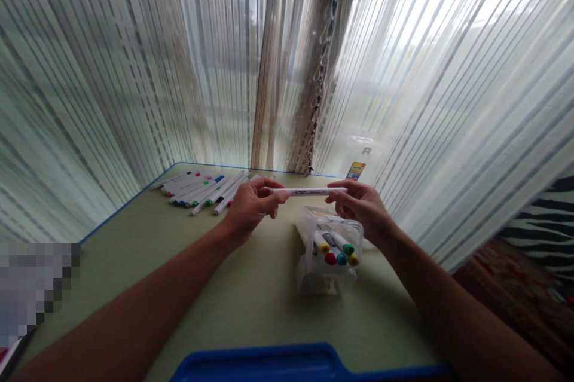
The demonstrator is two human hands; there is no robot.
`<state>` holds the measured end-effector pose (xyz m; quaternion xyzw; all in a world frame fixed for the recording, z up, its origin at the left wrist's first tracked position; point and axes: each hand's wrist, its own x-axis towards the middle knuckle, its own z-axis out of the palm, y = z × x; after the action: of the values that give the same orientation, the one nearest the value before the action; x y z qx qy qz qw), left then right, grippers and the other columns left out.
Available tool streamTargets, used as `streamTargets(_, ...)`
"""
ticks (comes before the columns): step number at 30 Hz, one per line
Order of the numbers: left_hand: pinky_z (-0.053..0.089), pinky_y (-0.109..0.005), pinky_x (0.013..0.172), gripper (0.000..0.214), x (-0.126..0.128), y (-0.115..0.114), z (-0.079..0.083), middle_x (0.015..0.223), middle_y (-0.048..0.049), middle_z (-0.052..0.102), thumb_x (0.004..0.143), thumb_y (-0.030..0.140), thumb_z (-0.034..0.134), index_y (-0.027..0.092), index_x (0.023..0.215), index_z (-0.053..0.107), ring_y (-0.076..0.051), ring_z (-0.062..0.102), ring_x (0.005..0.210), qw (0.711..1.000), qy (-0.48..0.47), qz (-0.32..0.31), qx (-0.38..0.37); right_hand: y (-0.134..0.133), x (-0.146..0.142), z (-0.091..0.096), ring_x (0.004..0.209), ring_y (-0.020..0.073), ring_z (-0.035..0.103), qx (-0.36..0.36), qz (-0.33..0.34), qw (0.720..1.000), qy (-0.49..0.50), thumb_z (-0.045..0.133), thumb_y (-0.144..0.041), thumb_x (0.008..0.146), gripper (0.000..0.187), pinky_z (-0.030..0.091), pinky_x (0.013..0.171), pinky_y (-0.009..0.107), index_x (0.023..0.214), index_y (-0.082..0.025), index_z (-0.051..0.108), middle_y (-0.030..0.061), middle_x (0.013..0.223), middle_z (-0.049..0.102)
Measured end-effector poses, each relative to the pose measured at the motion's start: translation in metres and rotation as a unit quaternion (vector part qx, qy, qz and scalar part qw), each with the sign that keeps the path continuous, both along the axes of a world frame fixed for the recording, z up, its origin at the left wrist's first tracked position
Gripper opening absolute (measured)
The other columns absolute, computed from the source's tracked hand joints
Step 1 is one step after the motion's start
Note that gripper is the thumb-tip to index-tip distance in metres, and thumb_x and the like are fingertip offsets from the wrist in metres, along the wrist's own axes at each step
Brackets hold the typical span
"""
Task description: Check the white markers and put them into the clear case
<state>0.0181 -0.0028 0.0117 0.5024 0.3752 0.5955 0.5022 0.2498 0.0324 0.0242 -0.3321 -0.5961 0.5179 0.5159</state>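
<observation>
Marker (309, 192), white and held level, spans the gap between a person's two hands above the table (224, 310), just past the case. The left hand (258, 202) pinches one end, thumb and fingertips drawn close around the barrel; the right hand (359, 202) has the other end in a similarly light pinch, with no room to spare between fingers and plastic. Which end carries the cap is too blurred to tell.

The hold looks secure but slight. Should one hand pull or twist harder than the other, the barrel could slip from the weaker pinch, or a cap could pop loose and the marker drop onto the case below.

That case (323, 283), of clear plastic, stands near the right hand, its open end toward the wearer and the coloured ends (330, 258) of several markers showing: yellow, green, red, blue. A knock from the right wrist, close beside it, could tip it, and those inside might slide out through the mouth.

Farther off, beyond the left hand, loose markers (192, 186) lie fanned across the tabletop; a brushing knuckle could set the nearest rolling. Behind the right hand stands a yellow label (356, 170), and striped curtains (215, 71) close the scene.
</observation>
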Motion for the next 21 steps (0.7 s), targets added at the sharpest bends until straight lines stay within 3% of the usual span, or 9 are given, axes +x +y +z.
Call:
streamTargets(13, 0.040, -0.020, 0.044, 0.025, 0.0008, -0.0022, 0.0049, 0.066, -0.0016, 0.067, 0.067, 0.026, 0.081, 0.012, 0.080, 0.066, -0.005, 0.050, 0.042, 0.999, -0.030, -0.002, -0.024, -0.0010, 0.0013, 0.0013, 0.040, 0.0069, 0.051, -0.015, 0.007, 1.000, 0.011, 0.083, -0.035, 0.068, 0.026, 0.041, 0.039, 0.022, 0.083, -0.016, 0.075, 0.0043, 0.066, 0.073)
streamTargets(21, 0.043, -0.021, 0.044, 0.017, 0.0002, -0.0022, 0.0039, 0.059, -0.0007, 0.062, 0.066, 0.022, 0.075, 0.014, 0.072, 0.061, -0.008, 0.051, 0.044, 0.995, -0.031, -0.059, -0.078, -0.0010, 0.0023, 0.0021, 0.040, 0.0088, 0.053, -0.031, 0.002, 1.000, 0.001, 0.081, -0.033, 0.067, 0.020, 0.042, 0.040, 0.021, 0.075, -0.016, 0.074, 0.0039, 0.059, 0.071)
